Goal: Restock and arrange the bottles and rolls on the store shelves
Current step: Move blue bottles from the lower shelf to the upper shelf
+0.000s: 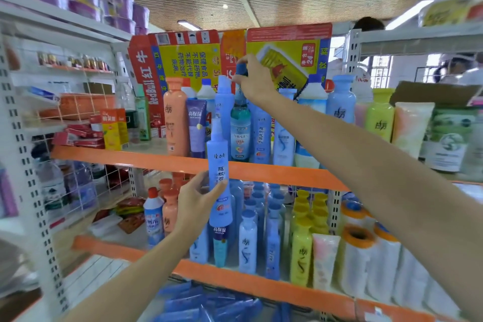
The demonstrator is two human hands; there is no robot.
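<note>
Right hand (252, 81) reaches to the upper orange-edged shelf (183, 159), fingers pinched round the dark blue cap of a teal bottle (240, 128) standing in the middle of the row there. Left hand (197, 200) grasps a blue spray bottle (219, 178) by its lower body, held upright in front of the shelf edge, clear of both shelves.

Risks, as judged:
- The teal bottle is held by its cap only. If lifted so, it may swing and strike the tall blue bottles touching it on either side; the row is tightly packed, so one knock could topple several.
- The spray bottle is slim and top-heavy in the grasp; set down in a narrow gap, it may tip.
- The right forearm crosses just above the bottles at the right, so a dropped elbow could sweep them.

Surroundings: white metal racking. The lower shelf (235, 280) carries blue and yellow bottles, with white rolls (366, 266) at right. Flattened printed cartons (235, 52) back the upper row. Slatted ceiling overhead; other people stand beyond the racking, far right.
</note>
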